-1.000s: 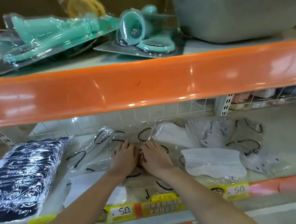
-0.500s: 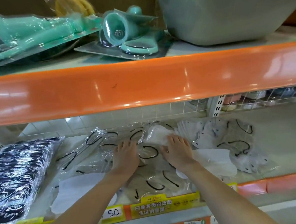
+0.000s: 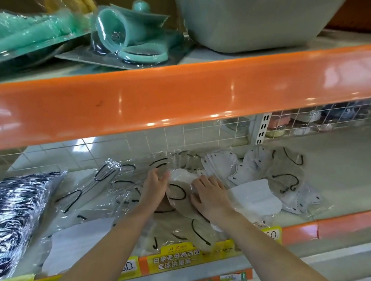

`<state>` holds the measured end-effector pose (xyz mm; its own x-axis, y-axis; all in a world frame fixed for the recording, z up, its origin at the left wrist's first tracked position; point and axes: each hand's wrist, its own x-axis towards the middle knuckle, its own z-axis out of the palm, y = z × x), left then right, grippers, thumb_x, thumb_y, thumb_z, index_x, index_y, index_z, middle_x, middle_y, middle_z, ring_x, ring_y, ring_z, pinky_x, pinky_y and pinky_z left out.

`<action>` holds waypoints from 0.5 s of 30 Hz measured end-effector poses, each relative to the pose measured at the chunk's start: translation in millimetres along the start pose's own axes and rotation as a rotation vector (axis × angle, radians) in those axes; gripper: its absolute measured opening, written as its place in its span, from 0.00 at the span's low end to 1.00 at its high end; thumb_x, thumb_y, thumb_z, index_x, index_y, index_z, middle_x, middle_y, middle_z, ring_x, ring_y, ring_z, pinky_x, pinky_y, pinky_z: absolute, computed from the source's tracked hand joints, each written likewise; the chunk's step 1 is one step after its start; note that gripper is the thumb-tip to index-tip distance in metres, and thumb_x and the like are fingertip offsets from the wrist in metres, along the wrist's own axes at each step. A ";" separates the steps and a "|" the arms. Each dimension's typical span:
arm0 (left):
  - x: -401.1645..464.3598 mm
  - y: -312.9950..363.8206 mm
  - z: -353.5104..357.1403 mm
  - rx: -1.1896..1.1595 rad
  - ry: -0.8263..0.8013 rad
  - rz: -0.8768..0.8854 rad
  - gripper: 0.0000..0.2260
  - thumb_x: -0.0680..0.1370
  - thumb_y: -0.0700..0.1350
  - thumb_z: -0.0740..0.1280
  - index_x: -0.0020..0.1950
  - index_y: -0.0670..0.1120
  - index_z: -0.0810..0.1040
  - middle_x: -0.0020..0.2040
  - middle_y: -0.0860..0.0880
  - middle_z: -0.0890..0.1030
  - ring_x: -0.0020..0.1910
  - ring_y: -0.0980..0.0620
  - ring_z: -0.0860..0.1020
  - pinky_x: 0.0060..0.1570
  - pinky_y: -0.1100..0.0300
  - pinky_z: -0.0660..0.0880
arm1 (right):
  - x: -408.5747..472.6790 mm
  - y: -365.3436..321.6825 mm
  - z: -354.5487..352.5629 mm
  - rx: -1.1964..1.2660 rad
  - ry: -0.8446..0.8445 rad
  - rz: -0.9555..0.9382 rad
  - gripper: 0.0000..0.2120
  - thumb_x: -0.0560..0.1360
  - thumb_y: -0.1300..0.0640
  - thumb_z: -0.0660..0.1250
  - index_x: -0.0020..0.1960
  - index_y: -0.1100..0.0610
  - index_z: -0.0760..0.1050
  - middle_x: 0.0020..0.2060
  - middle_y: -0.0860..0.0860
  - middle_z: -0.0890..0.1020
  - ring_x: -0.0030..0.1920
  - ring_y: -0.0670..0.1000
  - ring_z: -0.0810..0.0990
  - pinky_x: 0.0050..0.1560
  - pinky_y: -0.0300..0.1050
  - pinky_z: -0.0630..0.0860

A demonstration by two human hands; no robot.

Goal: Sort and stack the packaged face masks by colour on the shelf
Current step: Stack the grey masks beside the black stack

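Observation:
Clear packets of face masks lie scattered on the lower shelf (image 3: 340, 170). Between my hands is a beige mask packet with black ear loops (image 3: 178, 196), tilted up. My left hand (image 3: 154, 191) stands on its edge with straight fingers against the packet's left side. My right hand (image 3: 209, 196) rests flat with spread fingers on its right side. Beside my right hand lies a white mask packet (image 3: 255, 197). More beige packets (image 3: 188, 230) sit under my wrists, another white one (image 3: 76, 242) at the lower left. A mixed white and beige pile (image 3: 286, 173) lies at the right.
A bulky pack of black masks (image 3: 11, 213) fills the shelf's left end. The orange beam (image 3: 182, 101) of the upper shelf hangs low over my hands. Teal packaged goods (image 3: 129, 38) and a grey tub (image 3: 246, 21) sit above. A wire grid (image 3: 202, 132) backs the shelf.
My hands parted from the middle, then my left hand turned from flat onto its edge. The beige packet now tilts up between both hands.

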<state>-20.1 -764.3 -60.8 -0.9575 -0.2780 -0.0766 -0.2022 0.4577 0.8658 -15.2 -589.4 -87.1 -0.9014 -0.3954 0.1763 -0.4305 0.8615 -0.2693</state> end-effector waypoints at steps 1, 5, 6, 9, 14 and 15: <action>2.1 0.3 0.8 0.000 -0.029 0.007 0.20 0.78 0.51 0.66 0.64 0.40 0.71 0.52 0.48 0.79 0.50 0.51 0.77 0.48 0.57 0.71 | -1.9 -0.2 2.7 -0.019 -0.001 -0.012 0.20 0.76 0.45 0.50 0.61 0.54 0.71 0.59 0.50 0.73 0.62 0.55 0.68 0.65 0.51 0.65; -0.8 4.0 9.6 0.120 -0.087 0.177 0.05 0.75 0.42 0.70 0.43 0.47 0.74 0.34 0.51 0.77 0.31 0.60 0.75 0.33 0.64 0.70 | -4.1 -3.6 9.4 -0.036 0.125 -0.010 0.16 0.75 0.48 0.58 0.57 0.54 0.74 0.53 0.50 0.77 0.57 0.54 0.75 0.61 0.49 0.70; -2.9 5.2 11.7 0.185 -0.069 0.245 0.05 0.75 0.41 0.70 0.42 0.46 0.75 0.34 0.50 0.77 0.32 0.57 0.75 0.33 0.61 0.70 | -3.7 -3.0 11.4 -0.018 0.152 -0.007 0.15 0.73 0.49 0.62 0.55 0.55 0.75 0.51 0.50 0.78 0.55 0.54 0.77 0.59 0.49 0.73; -14.1 7.3 14.5 0.407 0.013 0.458 0.05 0.73 0.35 0.65 0.42 0.45 0.74 0.39 0.50 0.76 0.40 0.48 0.75 0.37 0.54 0.70 | -2.8 -1.1 12.8 0.014 0.234 -0.022 0.17 0.65 0.58 0.73 0.53 0.57 0.76 0.49 0.52 0.79 0.52 0.56 0.78 0.55 0.50 0.77; -28.8 -6.3 14.7 0.676 0.066 0.552 0.13 0.70 0.33 0.66 0.53 0.44 0.77 0.52 0.46 0.79 0.54 0.43 0.75 0.52 0.49 0.70 | 5.8 10.6 -4.8 0.072 0.506 0.088 0.13 0.65 0.66 0.58 0.48 0.62 0.75 0.46 0.57 0.78 0.48 0.56 0.72 0.45 0.53 0.77; -29.3 -7.3 14.2 0.687 0.074 0.540 0.13 0.72 0.33 0.65 0.54 0.44 0.77 0.53 0.46 0.78 0.55 0.43 0.75 0.53 0.49 0.70 | 7.5 15.8 -9.8 0.060 0.499 0.132 0.12 0.69 0.64 0.58 0.49 0.62 0.75 0.47 0.58 0.77 0.48 0.58 0.74 0.45 0.55 0.78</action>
<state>6.5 -747.5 -71.9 -0.9472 0.0805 0.3104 0.1730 0.9433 0.2833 -28.3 -575.6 -80.7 -0.8231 -0.0719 0.5634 -0.3297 0.8681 -0.3710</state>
